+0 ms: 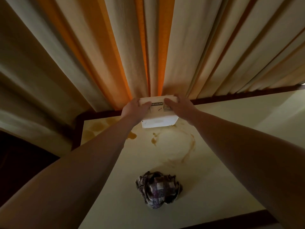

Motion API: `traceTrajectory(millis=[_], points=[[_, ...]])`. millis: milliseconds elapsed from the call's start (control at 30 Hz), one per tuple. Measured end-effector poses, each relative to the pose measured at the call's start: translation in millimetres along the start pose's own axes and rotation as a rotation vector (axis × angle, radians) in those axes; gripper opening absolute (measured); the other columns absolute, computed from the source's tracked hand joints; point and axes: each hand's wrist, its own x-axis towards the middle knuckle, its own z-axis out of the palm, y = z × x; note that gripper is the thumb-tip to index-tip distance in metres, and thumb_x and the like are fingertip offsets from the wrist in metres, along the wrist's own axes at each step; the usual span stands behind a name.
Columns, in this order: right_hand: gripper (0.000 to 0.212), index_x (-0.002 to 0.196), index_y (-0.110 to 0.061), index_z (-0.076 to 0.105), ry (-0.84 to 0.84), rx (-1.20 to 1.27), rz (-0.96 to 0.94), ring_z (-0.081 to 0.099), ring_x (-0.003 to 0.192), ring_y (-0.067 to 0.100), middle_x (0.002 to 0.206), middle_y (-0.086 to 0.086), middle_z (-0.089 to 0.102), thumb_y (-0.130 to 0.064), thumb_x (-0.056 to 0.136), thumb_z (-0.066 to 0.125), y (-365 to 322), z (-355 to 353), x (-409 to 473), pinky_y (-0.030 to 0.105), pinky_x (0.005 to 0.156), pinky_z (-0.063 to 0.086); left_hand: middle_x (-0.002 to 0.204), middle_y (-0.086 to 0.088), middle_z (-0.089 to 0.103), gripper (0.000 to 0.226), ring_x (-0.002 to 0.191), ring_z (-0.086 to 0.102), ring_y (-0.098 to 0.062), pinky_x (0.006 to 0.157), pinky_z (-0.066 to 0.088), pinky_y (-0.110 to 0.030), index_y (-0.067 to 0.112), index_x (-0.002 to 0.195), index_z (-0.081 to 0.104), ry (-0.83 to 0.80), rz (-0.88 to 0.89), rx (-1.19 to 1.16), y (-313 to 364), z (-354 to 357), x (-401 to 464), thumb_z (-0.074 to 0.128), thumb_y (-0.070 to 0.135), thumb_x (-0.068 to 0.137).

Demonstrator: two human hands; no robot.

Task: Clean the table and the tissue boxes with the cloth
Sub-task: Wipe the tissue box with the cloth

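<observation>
Both hands on tissue box (159, 117) at table (214, 154) far edge: left hand (137, 108), right hand (179, 104) clasping its sides. Likely light, stiff cardboard, crushable; keep side grip. Cloth (158, 190) lies bunched nearer the body than fingers, soft.

Table: cream rectangular top (214, 146), dark wooden rim, brown stains.
On it: crumpled dark checked cloth (158, 190); white cardboard tissue box (159, 120).
</observation>
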Motion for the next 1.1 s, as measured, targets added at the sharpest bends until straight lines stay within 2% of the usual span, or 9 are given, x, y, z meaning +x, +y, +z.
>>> traceTrajectory(millis=[133, 267, 433, 633, 767, 867, 967, 1033, 1100], points=[[0.023, 0.115, -0.022, 0.055, -0.018, 0.034, 0.018, 0.065, 0.087, 0.009, 0.098, -0.007, 0.066, -0.040, 0.103, 0.062, -7, 7, 11, 0.025, 0.066, 0.049, 0.117, 0.004, 0.060, 0.061, 0.101, 0.062, -0.020, 0.088, 0.057, -0.039, 0.025, 0.149, 0.049, 0.027, -0.016, 0.001, -5, -3, 8, 0.060, 0.053, 0.097], [0.019, 0.110, -0.019, 0.070, -0.091, 0.076, 0.047, 0.072, 0.099, 0.020, 0.105, 0.004, 0.076, -0.032, 0.096, 0.065, -14, 14, 20, 0.033, 0.084, 0.058, 0.123, 0.005, 0.062, 0.066, 0.106, 0.064, -0.023, 0.091, 0.058, -0.041, 0.028, 0.151, 0.048, 0.043, -0.041, -0.038, -18, -4, 15, 0.060, 0.056, 0.092], [0.006, 0.097, -0.020, 0.069, -0.106, 0.127, 0.045, 0.071, 0.094, 0.016, 0.101, 0.004, 0.076, -0.026, 0.097, 0.068, -17, 22, 23, 0.025, 0.072, 0.050, 0.123, 0.000, 0.066, 0.061, 0.107, 0.064, -0.024, 0.092, 0.057, -0.041, 0.026, 0.144, 0.055, 0.077, -0.042, -0.027, -29, -2, 20, 0.058, 0.056, 0.091], [0.028, 0.112, -0.014, 0.068, -0.100, 0.127, 0.029, 0.075, 0.094, 0.024, 0.104, 0.007, 0.077, -0.038, 0.098, 0.070, -12, 29, 32, 0.037, 0.083, 0.062, 0.095, 0.011, 0.062, 0.045, 0.085, 0.062, -0.012, 0.075, 0.056, -0.034, 0.024, 0.128, 0.060, 0.091, -0.046, -0.034, -35, 1, 22, 0.056, 0.057, 0.097], [0.019, 0.103, -0.021, 0.067, -0.056, 0.109, 0.008, 0.073, 0.089, 0.020, 0.101, 0.003, 0.075, -0.040, 0.102, 0.064, -7, 30, 28, 0.029, 0.072, 0.058, 0.087, 0.019, 0.054, 0.028, 0.080, 0.057, -0.007, 0.073, 0.051, -0.032, 0.032, 0.117, 0.053, 0.099, -0.027, -0.046, -38, 2, 15, 0.054, 0.054, 0.101], [0.043, 0.113, -0.015, 0.064, 0.121, -0.016, 0.017, 0.070, 0.089, 0.018, 0.101, 0.001, 0.072, -0.055, 0.099, 0.061, 1, 30, 13, 0.029, 0.072, 0.055, 0.106, 0.012, 0.063, 0.050, 0.093, 0.060, -0.012, 0.075, 0.047, -0.033, 0.025, 0.134, 0.052, 0.101, -0.042, -0.085, -45, 3, 3, 0.050, 0.060, 0.099], [0.060, 0.133, -0.011, 0.055, 0.325, -0.191, -0.061, 0.063, 0.111, 0.023, 0.124, 0.006, 0.065, -0.059, 0.097, 0.060, 22, 32, -15, 0.040, 0.093, 0.056, 0.138, 0.001, 0.056, 0.073, 0.116, 0.061, -0.024, 0.083, 0.054, -0.037, 0.021, 0.152, 0.038, 0.126, -0.078, -0.070, -68, 11, -17, 0.049, 0.065, 0.095], [0.062, 0.145, -0.011, 0.049, 0.352, -0.291, -0.148, 0.052, 0.128, 0.027, 0.139, 0.009, 0.057, -0.052, 0.099, 0.059, 37, 37, -44, 0.043, 0.105, 0.048, 0.135, -0.001, 0.057, 0.067, 0.110, 0.064, -0.021, 0.094, 0.055, -0.042, 0.023, 0.149, 0.042, 0.145, -0.054, -0.077, -85, 21, -35, 0.052, 0.062, 0.095], [0.057, 0.144, -0.012, 0.051, 0.296, -0.346, -0.223, 0.047, 0.129, 0.024, 0.139, 0.007, 0.055, -0.048, 0.100, 0.058, 50, 44, -72, 0.042, 0.106, 0.045, 0.128, 0.001, 0.059, 0.055, 0.108, 0.061, -0.016, 0.095, 0.049, -0.035, 0.021, 0.143, 0.049, 0.142, -0.018, -0.046, -101, 29, -54, 0.057, 0.051, 0.098]])
